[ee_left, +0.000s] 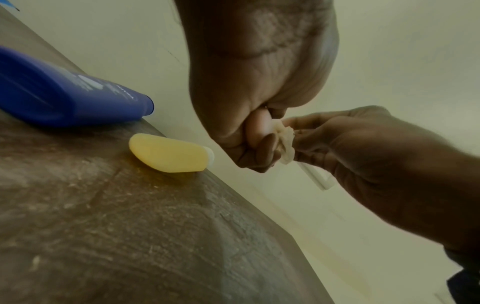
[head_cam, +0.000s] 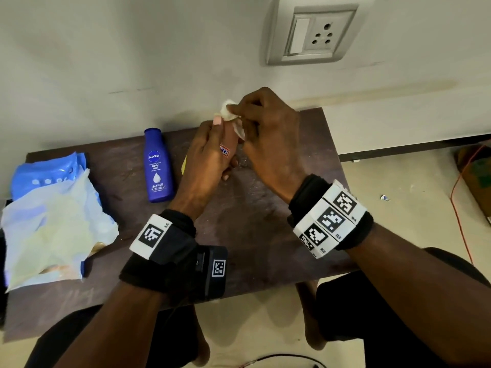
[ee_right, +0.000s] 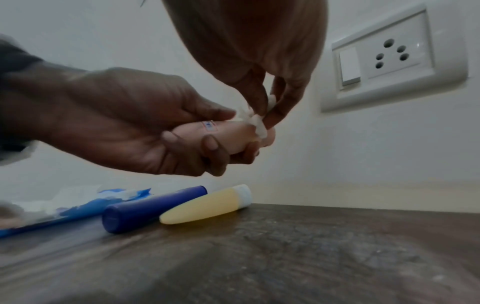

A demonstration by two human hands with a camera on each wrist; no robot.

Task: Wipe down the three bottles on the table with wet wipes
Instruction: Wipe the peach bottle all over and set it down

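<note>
While left hand (head_cam: 210, 152) grips pink bottle (ee_right: 233, 135) above table (head_cam: 265, 221), right hand (head_cam: 265, 134) pinches wet wipe (head_cam: 229, 110) against its cap end.

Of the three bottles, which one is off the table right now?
The pink bottle: the left hand grips it in the air, while the blue bottle and yellow bottle lie on the table.

Dark wooden table (head_cam: 265, 221) — blue bottle (head_cam: 158, 166), yellow bottle (ee_right: 205, 204), wipes pack (head_cam: 50, 208) lying on it
</note>
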